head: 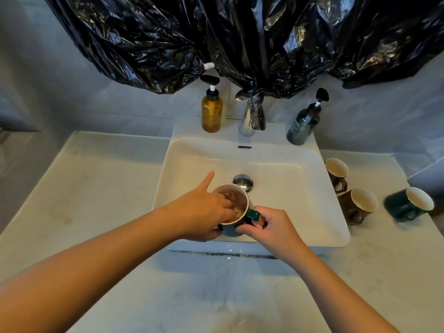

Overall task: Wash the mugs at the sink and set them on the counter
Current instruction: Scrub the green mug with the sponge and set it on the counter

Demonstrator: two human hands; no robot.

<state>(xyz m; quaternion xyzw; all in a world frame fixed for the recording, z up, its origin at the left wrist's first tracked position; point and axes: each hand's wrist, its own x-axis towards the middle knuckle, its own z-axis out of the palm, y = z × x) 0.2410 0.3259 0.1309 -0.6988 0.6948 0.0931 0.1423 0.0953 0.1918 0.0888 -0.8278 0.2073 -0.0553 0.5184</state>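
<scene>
Mug (236, 230) over sink (276, 164): R hand (271, 227) grip on handle, L hand (206, 212) fingers inside; marble counter (96, 188).

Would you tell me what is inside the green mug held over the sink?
Inside the green mug, the left hand has its fingers against a brown-stained inner wall. Those fingers cover the bottom, so any liquid there cannot be seen.
</scene>
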